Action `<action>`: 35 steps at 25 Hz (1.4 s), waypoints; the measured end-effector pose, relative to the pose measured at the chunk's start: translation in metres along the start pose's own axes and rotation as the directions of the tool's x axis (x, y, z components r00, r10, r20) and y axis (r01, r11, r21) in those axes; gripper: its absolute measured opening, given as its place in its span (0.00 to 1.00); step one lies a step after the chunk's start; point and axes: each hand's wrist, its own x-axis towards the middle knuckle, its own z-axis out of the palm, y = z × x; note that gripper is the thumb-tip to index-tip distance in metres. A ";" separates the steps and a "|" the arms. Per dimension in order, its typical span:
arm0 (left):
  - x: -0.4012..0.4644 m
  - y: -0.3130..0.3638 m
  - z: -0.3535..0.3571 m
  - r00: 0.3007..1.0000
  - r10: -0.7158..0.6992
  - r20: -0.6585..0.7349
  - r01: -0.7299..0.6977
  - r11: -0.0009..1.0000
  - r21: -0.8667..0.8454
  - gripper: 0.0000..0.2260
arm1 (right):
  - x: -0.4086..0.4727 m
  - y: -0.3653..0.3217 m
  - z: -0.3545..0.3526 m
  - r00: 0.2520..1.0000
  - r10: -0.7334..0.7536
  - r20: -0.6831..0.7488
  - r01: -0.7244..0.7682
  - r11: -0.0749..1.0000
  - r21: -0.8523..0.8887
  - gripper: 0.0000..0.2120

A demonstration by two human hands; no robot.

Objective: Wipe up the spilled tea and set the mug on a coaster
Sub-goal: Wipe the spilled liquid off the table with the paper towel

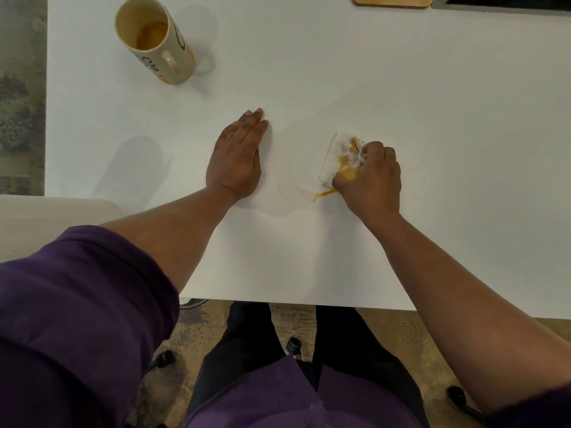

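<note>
White desk (401,88) bears a thin amber tea streak (323,194) just beside the right hand (370,177), whose fingers (375,149) bunch a limp, soaked tissue (340,152); left hand (236,156) lies flat, empty; the mug (156,41), far beyond the fingertips, looks rigid, best taken by its handle (171,61).

— What carries it all?
— A white table (309,72), filling most of the frame.
— And on it?
— A mug (157,41) at upper left, a wooden coaster (392,1) at the top edge, a stained tissue (341,156) right of centre, a streak of tea (323,194) just below it, and a flat left hand (236,160) at centre.
</note>
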 end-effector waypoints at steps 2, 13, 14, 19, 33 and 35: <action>0.000 0.001 0.000 1.000 0.006 -0.010 -0.006 1.000 -0.001 0.21 | 0.005 0.000 -0.003 0.996 -0.084 -0.013 0.082 0.990 -0.114 0.22; 0.000 -0.002 0.002 1.000 0.008 -0.011 -0.008 1.000 0.008 0.21 | 0.075 0.002 -0.033 0.919 -0.341 -0.200 0.277 0.917 -0.288 0.18; 0.000 -0.002 0.001 1.000 0.006 -0.009 -0.006 1.000 0.008 0.21 | 0.080 0.000 -0.034 0.914 -0.347 -0.211 0.280 0.914 -0.294 0.17; 0.000 -0.001 0.001 1.000 0.003 -0.013 -0.003 1.000 0.006 0.21 | 0.102 -0.012 -0.028 0.814 -0.489 -0.314 0.325 0.831 -0.452 0.11; 0.001 0.000 -0.001 1.000 -0.006 0.004 0.006 1.000 0.009 0.21 | 0.047 0.000 -0.014 0.852 -0.510 0.116 0.522 0.815 -0.253 0.16; 0.000 0.000 -0.001 1.000 -0.004 -0.003 0.004 1.000 0.005 0.21 | 0.046 0.002 -0.020 0.861 -0.480 0.167 0.505 0.846 -0.171 0.20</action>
